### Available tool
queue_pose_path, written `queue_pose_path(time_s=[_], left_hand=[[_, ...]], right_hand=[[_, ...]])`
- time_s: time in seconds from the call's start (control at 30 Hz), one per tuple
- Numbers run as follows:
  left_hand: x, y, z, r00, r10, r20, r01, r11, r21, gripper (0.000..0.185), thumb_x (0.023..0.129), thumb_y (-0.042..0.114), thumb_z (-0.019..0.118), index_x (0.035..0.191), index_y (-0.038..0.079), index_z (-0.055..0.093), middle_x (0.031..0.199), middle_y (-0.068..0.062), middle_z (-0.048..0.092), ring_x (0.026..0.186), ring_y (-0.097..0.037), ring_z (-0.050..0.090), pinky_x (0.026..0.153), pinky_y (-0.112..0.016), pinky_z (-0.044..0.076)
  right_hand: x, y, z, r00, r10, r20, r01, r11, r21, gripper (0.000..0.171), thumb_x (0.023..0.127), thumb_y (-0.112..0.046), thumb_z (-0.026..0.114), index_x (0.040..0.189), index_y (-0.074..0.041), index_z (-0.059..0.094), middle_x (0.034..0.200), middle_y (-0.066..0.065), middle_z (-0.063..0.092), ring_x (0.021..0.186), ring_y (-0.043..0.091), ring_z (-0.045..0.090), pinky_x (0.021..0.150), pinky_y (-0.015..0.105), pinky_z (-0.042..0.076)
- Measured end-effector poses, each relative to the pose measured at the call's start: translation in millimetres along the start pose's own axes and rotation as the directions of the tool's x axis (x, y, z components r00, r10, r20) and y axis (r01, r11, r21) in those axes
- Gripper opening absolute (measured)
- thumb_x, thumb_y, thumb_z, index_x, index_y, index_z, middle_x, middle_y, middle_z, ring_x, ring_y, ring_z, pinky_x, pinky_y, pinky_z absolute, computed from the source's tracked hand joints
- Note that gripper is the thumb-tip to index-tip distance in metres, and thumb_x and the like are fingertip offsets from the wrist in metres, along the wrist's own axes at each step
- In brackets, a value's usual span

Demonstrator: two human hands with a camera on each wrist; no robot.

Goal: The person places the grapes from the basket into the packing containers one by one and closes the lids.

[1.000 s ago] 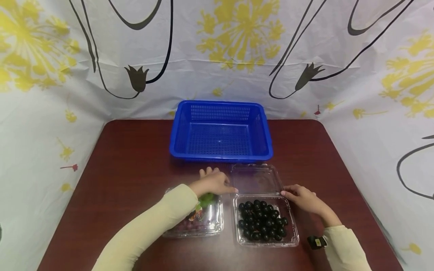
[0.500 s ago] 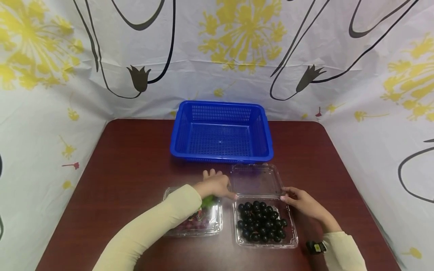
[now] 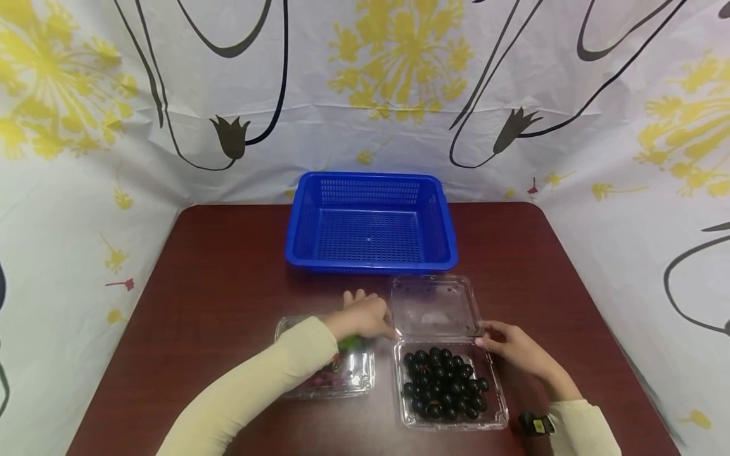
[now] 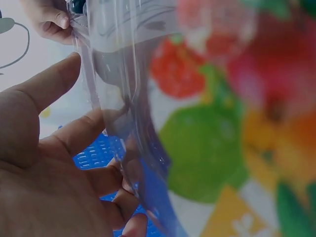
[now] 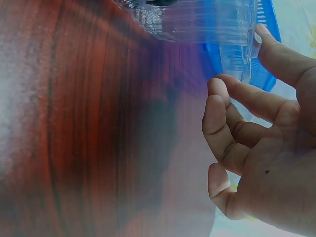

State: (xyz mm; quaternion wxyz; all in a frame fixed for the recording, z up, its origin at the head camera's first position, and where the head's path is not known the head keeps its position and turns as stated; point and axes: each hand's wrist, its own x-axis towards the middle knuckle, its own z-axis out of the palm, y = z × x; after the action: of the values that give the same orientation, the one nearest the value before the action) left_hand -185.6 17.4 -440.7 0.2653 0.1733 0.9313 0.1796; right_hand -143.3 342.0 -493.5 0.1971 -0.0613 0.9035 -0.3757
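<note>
I'm looking down on a dark red-brown table (image 3: 228,278) with rounded far corners; its top has a dull sheen and a faint wood grain, plain in the right wrist view. A cloth (image 3: 365,95) hangs behind it and wraps round both sides, closing in the table like three walls. The cloth is white, creased, printed with yellow bursts (image 3: 405,57), long black curving lines and dark tulip shapes (image 3: 230,136). Small red marks (image 3: 122,285) dot it low down on the left. The light is even and soft, with weak shadows. No floor or window shows.
</note>
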Motion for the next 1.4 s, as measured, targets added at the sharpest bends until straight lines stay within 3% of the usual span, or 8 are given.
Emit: queue_pose_path(time_s=[0.4, 0.53, 0.7, 0.87, 0.97, 1.07, 1.13, 1.4], left_hand=[[1.3, -5.3, 1.5, 0.998, 0.047, -0.048, -0.051, 0.994, -0.094, 0.011, 0.079, 0.043, 0.075, 0.079, 0.033, 0.073, 0.092, 0.017, 0.065, 0.088, -0.017, 0.042, 0.094, -0.044, 0.023], [0.3, -5.6, 0.7, 0.997, 0.063, -0.050, -0.069, 0.989, -0.131, 0.012, 0.080, 0.041, 0.075, 0.074, 0.031, 0.072, 0.088, 0.017, 0.066, 0.099, -0.020, 0.047, 0.103, -0.050, 0.021], [-0.3, -3.7, -2.0, 0.994, 0.074, -0.085, -0.087, 0.984, -0.156, 0.013, 0.081, 0.041, 0.074, 0.074, 0.030, 0.069, 0.083, 0.017, 0.064, 0.096, -0.018, 0.047, 0.101, -0.049, 0.022], [-1.1, 1.6, -10.1, 0.981, 0.120, -0.150, -0.135, 0.986, -0.094, 0.019, 0.085, 0.046, 0.069, 0.075, 0.030, 0.066, 0.073, 0.016, 0.059, 0.079, -0.014, 0.041, 0.085, -0.038, 0.025], [-4.9, 6.6, -18.4, 0.969, 0.150, -0.196, -0.163, 0.985, -0.054, 0.018, 0.086, 0.047, 0.067, 0.079, 0.030, 0.068, 0.073, 0.017, 0.058, 0.079, -0.012, 0.043, 0.087, -0.039, 0.025], [-9.5, 10.8, -26.0, 0.957, 0.167, -0.237, -0.178, 0.984, -0.025, 0.017, 0.085, 0.046, 0.069, 0.082, 0.030, 0.070, 0.077, 0.017, 0.058, 0.079, -0.012, 0.046, 0.088, -0.040, 0.025], [-12.6, 13.1, -29.8, 0.950, 0.176, -0.258, -0.183, 0.983, -0.001, 0.018, 0.084, 0.047, 0.070, 0.083, 0.029, 0.070, 0.080, 0.016, 0.059, 0.080, -0.012, 0.047, 0.089, -0.040, 0.026], [-16.8, 15.8, -32.8, 0.928, 0.203, -0.314, -0.204, 0.978, 0.030, 0.017, 0.085, 0.046, 0.070, 0.087, 0.029, 0.070, 0.091, 0.014, 0.063, 0.084, -0.010, 0.050, 0.093, -0.041, 0.027]], right_hand=[[-10, -5, 2, 0.997, 0.038, -0.069, -0.039, 0.999, -0.006, 0.048, 0.090, -0.035, 0.067, 0.122, -0.001, 0.057, 0.096, 0.004, 0.058, 0.079, 0.005, 0.054, 0.068, 0.025, 0.044], [-11, -7, 2, 0.991, 0.018, -0.134, -0.027, 0.998, -0.062, 0.040, 0.086, -0.036, 0.072, 0.111, -0.006, 0.062, 0.093, 0.001, 0.059, 0.082, 0.007, 0.056, 0.084, 0.041, 0.034], [-12, -11, 1, 0.976, -0.014, -0.219, -0.009, 0.995, -0.104, 0.035, 0.081, -0.032, 0.077, 0.102, -0.010, 0.061, 0.092, 0.002, 0.063, 0.084, 0.009, 0.059, 0.083, 0.051, 0.019], [-15, -21, -3, 0.956, -0.047, -0.288, 0.005, 0.990, -0.144, 0.028, 0.086, -0.030, 0.073, 0.102, -0.010, 0.061, 0.091, 0.003, 0.066, 0.078, 0.002, 0.058, 0.080, 0.045, 0.020], [-18, -30, -10, 0.939, -0.079, -0.336, 0.025, 0.986, -0.164, 0.021, 0.091, -0.029, 0.067, 0.100, -0.011, 0.063, 0.090, 0.003, 0.068, 0.075, -0.002, 0.056, 0.081, 0.037, 0.033], [-22, -39, -18, 0.924, -0.119, -0.364, 0.059, 0.983, -0.171, 0.018, 0.094, -0.027, 0.064, 0.100, -0.010, 0.063, 0.092, 0.005, 0.069, 0.075, -0.004, 0.057, 0.066, 0.025, 0.044], [-25, -44, -24, 0.918, -0.135, -0.373, 0.078, 0.983, -0.165, 0.018, 0.094, -0.026, 0.063, 0.102, -0.010, 0.062, 0.097, 0.007, 0.068, 0.077, -0.006, 0.057, 0.061, 0.022, 0.046], [-35, -59, -40, 0.889, -0.176, -0.423, 0.112, 0.979, -0.171, 0.015, 0.096, -0.024, 0.061, 0.106, -0.013, 0.063, 0.104, 0.005, 0.066, 0.086, -0.018, 0.051, 0.066, 0.021, 0.047]])
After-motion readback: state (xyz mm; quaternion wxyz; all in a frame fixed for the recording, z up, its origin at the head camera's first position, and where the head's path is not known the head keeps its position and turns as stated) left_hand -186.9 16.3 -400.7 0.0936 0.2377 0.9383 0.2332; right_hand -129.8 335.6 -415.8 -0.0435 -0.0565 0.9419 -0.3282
